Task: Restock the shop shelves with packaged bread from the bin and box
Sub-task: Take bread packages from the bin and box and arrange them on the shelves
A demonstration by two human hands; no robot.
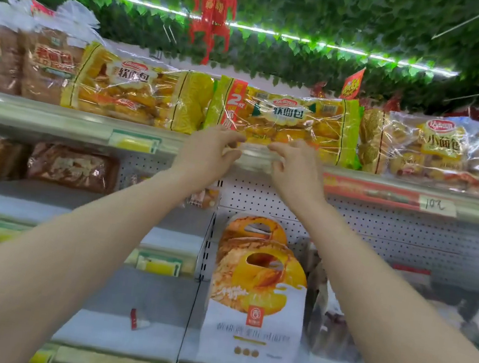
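Metal shelving (405, 252) in pale grey fills the view, backed by a perforated pegboard panel (378, 227) and roofed with a dense mat of plastic green leaves (315, 8). Its top shelf (42, 116) looks nearly full. From the left it carries brown loaf packs (43, 64), a yellow soft-bread pack (128, 87), the yellow-green pack (286, 117) under the hands, then a clear bag of small rolls (440, 147). All sit side by side in crinkly, glossy film over lumpy golden buns. The middle shelf (76, 211) shows little beyond dark brown packs (72, 167) at its left. The lower shelf (120, 333) has a long bare run beside stiff white-and-orange carrier bags (255, 305) with oval handle cut-outs. I judge the restocking well begun but far from finished; neither bin nor box is in view, so the stock left cannot be told. The yellow-green pack lies flat on the top shelf, its transparent front seam overhanging the shelf lip. The left hand (208, 153) and right hand (295, 165) are close together at that seam, fingers (232, 143) curled and pinching the clear film, seemingly to square the pack in its slot. Soft bread in thin film would dent if squeezed. Smallest are a yellow price tag (135, 143), a handwritten label (437, 205) and a red-and-white scrap (136, 318) on the lower shelf.
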